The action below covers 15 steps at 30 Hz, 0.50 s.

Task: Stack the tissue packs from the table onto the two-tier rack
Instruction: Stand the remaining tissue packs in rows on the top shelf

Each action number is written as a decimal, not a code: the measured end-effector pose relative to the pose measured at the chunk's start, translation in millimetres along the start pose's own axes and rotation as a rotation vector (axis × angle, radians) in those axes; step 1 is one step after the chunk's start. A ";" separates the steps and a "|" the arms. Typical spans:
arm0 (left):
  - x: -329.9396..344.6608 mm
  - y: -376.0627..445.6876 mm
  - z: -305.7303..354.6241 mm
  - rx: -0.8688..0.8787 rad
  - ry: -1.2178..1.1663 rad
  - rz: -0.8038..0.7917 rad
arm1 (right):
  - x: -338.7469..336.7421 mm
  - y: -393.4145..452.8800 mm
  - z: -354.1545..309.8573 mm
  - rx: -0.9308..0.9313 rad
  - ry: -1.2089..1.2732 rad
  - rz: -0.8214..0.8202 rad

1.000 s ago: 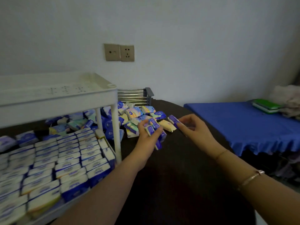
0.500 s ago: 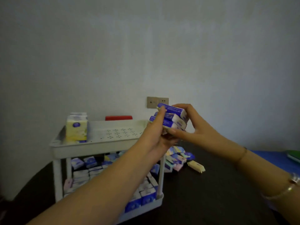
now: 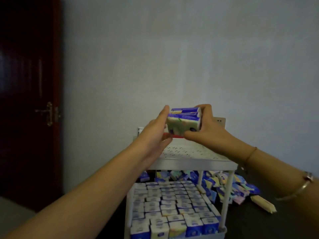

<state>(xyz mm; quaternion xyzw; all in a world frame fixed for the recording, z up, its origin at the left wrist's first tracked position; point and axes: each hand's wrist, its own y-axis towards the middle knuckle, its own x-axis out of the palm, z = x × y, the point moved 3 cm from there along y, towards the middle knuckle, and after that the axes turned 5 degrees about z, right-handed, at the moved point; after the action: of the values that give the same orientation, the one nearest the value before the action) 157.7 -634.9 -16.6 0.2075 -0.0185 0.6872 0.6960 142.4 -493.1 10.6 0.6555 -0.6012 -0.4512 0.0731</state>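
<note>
A small bundle of tissue packs [image 3: 183, 121] is held in the air between both hands, above the far part of the rack's top tier [image 3: 188, 152]. How many packs it holds is hard to tell: two blue edges show on top and a pale green face is turned toward the camera. The left hand [image 3: 155, 133] lies flat against the bundle's left end, fingers straight and together, thumb below. The right hand [image 3: 205, 128] grips the right end, its fingers curled over the top edge and its thumb pressed under the near bottom edge.

Something red [image 3: 174, 135] shows just under the bundle, mostly hidden by the hands, and I cannot tell what it is. A wall socket [image 3: 219, 120] peeks out behind the right hand.

The white perforated top tier carries nothing visible in its near part. The lower tier [image 3: 172, 204] is packed with tight rows of blue and white packs, cut off at the bottom edge of the view. Behind the rack and to its right a loose pile of packs [image 3: 241, 185] lies on the dark tabletop [image 3: 284, 221], with one pale pack [image 3: 263, 204] lying apart, nearer and to the right.

The wall is plain grey, the room is dim, and a dark wooden door [image 3: 29, 100] with a metal handle stands at far left.
</note>
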 end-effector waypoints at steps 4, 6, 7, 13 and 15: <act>-58.3 1.4 16.1 0.128 0.304 0.179 | 19.1 18.5 -1.5 0.079 0.040 -0.100; -78.8 5.9 17.8 0.123 0.487 0.192 | 30.7 27.3 -4.1 0.077 -0.030 -0.153; -85.7 7.2 16.6 0.096 0.565 0.187 | 37.3 31.9 -4.5 0.068 -0.071 -0.184; -87.0 10.1 -5.1 -0.049 0.800 -0.024 | 76.6 46.0 1.5 0.006 -0.354 -0.377; -81.6 11.4 -12.5 -0.092 0.814 -0.101 | 86.5 45.8 4.3 -0.005 -0.426 -0.413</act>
<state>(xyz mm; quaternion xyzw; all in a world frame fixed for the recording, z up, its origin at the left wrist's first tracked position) 138.9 -708.7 -50.4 -0.1117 0.2378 0.6766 0.6879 95.2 -577.3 -6.3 0.6543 -0.4558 -0.5853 -0.1467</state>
